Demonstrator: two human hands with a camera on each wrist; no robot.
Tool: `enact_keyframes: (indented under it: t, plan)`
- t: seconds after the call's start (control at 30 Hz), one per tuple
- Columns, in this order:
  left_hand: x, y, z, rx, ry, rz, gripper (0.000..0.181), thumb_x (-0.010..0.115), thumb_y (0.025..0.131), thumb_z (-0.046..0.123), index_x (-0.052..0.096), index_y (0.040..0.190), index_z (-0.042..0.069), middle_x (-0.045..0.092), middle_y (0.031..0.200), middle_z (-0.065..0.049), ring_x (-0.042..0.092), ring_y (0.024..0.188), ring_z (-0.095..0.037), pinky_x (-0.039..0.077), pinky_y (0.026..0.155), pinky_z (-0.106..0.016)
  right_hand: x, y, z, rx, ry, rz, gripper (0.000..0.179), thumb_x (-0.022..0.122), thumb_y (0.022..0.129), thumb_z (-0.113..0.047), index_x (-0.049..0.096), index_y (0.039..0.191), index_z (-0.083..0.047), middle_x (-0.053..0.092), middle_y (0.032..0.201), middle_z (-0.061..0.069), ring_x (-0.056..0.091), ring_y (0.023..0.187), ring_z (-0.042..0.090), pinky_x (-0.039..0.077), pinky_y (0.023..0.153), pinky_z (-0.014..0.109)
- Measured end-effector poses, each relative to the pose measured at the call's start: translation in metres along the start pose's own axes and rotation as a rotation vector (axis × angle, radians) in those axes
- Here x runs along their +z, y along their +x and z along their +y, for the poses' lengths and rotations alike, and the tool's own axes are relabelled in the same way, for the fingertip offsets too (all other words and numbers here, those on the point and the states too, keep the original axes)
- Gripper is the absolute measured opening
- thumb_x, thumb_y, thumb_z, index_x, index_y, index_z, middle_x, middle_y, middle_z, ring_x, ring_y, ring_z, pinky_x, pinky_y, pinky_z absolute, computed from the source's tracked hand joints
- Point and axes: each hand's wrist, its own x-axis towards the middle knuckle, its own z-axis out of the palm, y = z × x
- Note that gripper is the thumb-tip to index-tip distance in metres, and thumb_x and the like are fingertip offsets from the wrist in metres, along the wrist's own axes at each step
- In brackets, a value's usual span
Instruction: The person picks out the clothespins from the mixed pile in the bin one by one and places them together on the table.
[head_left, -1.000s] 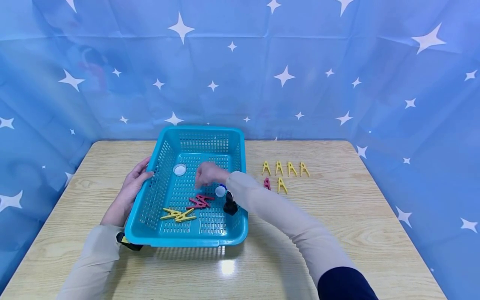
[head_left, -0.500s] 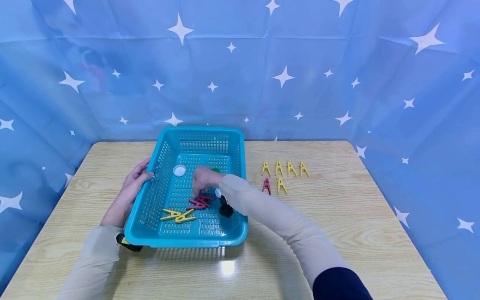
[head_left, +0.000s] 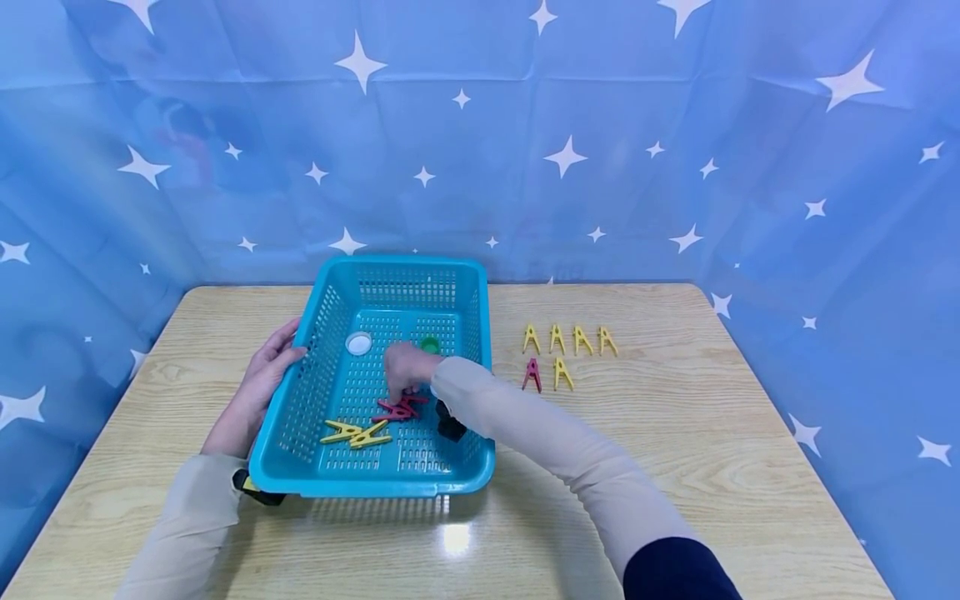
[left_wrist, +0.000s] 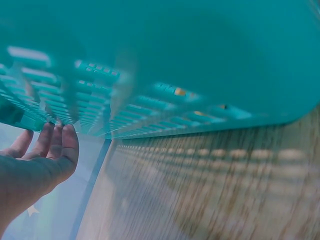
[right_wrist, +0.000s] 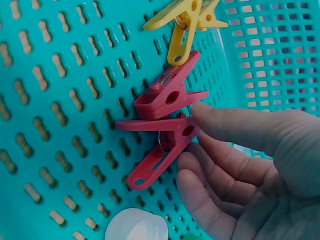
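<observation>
In the head view, my left hand (head_left: 267, 367) holds the left side of a turquoise plastic basket (head_left: 375, 487), thumb at the rim; the left wrist view shows its fingertips against the outer wall. My right hand (head_left: 407, 367) is inside the basket. Its thumb and fingers pinch the end of a red clothespin (right_wrist: 165, 145), seen in the right wrist view. Right beside that pin lies a second red clothespin (right_wrist: 167, 92). Two yellow clothespins (head_left: 356, 433) lie on the basket floor nearer the front.
A white round cap (head_left: 358, 342) and a green cap (head_left: 430, 345) lie in the basket. On the wooden table (head_left: 675, 442) to the right, several yellow clothespins (head_left: 582, 340) and one red clothespin (head_left: 532, 375) stand in two rows. A blue starry curtain (head_left: 450, 150) hangs behind.
My right hand has moved down and toward the front, from the basket's middle to the red clothespins. The green cap has come into view behind it. My left hand stays on the basket.
</observation>
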Motion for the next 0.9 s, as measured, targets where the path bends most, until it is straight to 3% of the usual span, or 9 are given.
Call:
enact_keyframes:
  t: [0.3, 0.43, 0.57, 0.77, 0.9]
  plan:
    - [0.0, 0.0, 0.0, 0.003, -0.015, 0.001, 0.06, 0.05, 0.098, 0.023, 0.021, 0.15, 0.016, 0.033, 0.139, -0.005, 0.043, 0.115, -0.009, 0.049, 0.081, -0.017, 0.001, 0.003, -0.002, 0.027, -0.036, -0.006, 0.016, 0.074, 0.078, -0.005, 0.059, 0.075, -0.006, 0.05, 0.065, 0.002, 0.049, 0.05, 0.012, 0.046, 0.048, 0.022]
    - [0.001, 0.0, 0.0, 0.001, -0.011, -0.001, 0.06, 0.05, 0.098, 0.024, 0.021, 0.15, 0.016, 0.034, 0.138, -0.004, 0.044, 0.112, -0.007, 0.049, 0.081, -0.018, 0.002, 0.006, -0.003, 0.019, -0.034, 0.023, 0.02, 0.072, 0.077, -0.002, 0.056, 0.067, -0.008, 0.049, 0.057, 0.001, 0.044, 0.045, 0.011, 0.039, 0.043, 0.021]
    - [0.001, 0.0, 0.0, -0.008, -0.004, 0.0, 0.061, 0.05, 0.098, 0.025, 0.021, 0.15, 0.017, 0.033, 0.139, -0.005, 0.044, 0.114, -0.009, 0.049, 0.08, -0.019, 0.004, 0.012, -0.002, 0.0, -0.039, 0.062, 0.037, 0.069, 0.077, 0.0, 0.042, 0.055, -0.012, 0.035, 0.049, -0.002, 0.035, 0.042, 0.009, 0.032, 0.041, 0.021]
    - [0.001, 0.0, 0.0, -0.008, 0.021, 0.002, 0.06, 0.048, 0.098, 0.024, 0.02, 0.151, 0.019, 0.028, 0.145, -0.009, 0.038, 0.125, -0.018, 0.048, 0.082, -0.018, 0.004, 0.017, 0.001, -0.111, -0.002, 0.133, 0.044, 0.059, 0.081, 0.004, 0.034, 0.049, -0.013, 0.027, 0.048, -0.003, 0.029, 0.041, 0.009, 0.028, 0.039, 0.019]
    - [0.001, 0.0, 0.0, -0.012, 0.03, 0.007, 0.06, 0.048, 0.098, 0.025, 0.019, 0.151, 0.019, 0.027, 0.146, -0.009, 0.037, 0.127, -0.02, 0.048, 0.082, -0.018, 0.003, 0.019, 0.002, -0.236, 0.008, 0.177, 0.036, 0.054, 0.083, 0.005, 0.044, 0.053, -0.011, 0.037, 0.054, -0.004, 0.035, 0.047, 0.009, 0.032, 0.045, 0.018]
